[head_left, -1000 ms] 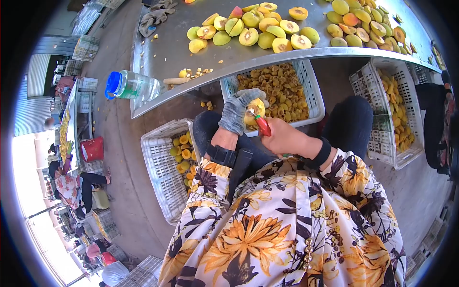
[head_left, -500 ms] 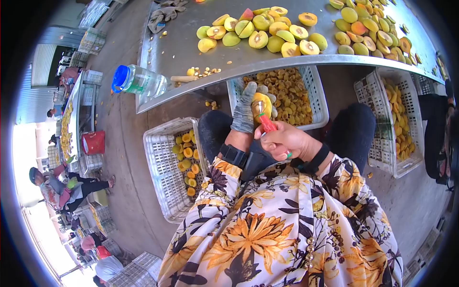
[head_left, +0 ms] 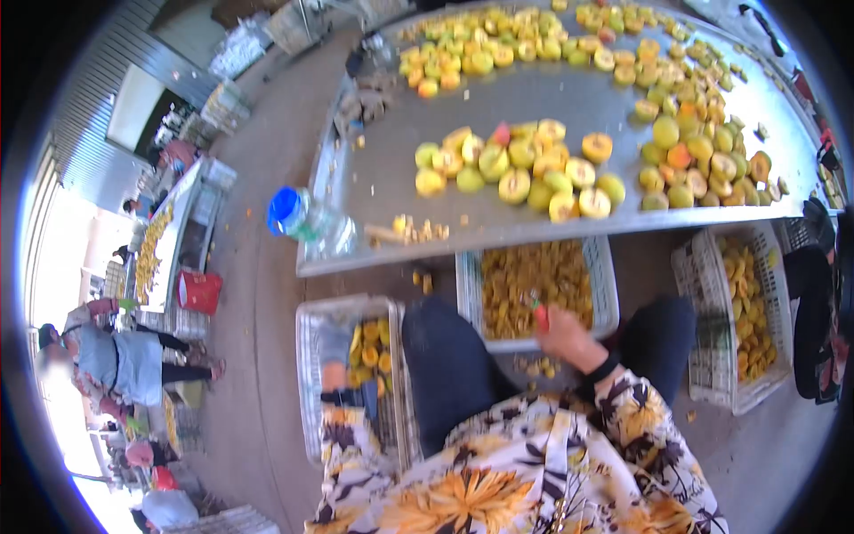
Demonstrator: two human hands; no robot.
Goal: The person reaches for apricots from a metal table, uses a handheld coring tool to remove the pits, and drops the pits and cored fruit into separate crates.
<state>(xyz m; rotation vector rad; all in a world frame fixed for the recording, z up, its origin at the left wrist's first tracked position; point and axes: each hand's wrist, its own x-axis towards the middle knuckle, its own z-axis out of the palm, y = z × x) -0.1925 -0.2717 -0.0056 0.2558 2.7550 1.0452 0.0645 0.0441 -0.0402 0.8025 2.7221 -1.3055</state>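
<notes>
My left hand, in a grey glove, reaches into the white crate at the left, beside cut yellow fruit. Its fingers are blurred, and whether they hold anything does not show. My right hand is closed around a red-handled tool, over the near edge of the middle crate. That crate is full of fruit pieces. Halved fruit lies in a group on the metal table ahead.
A blue-capped bottle lies at the table's left corner, near a wooden-handled item and small kernels. Grey gloves rest farther back. Another crate of fruit stands at the right. Several people are at the left; dark-clothed legs show at the far right.
My left hand has moved away from my right, down into the left crate, and the fruit half has left the tool. The view has tilted up. A person at the left has turned.
</notes>
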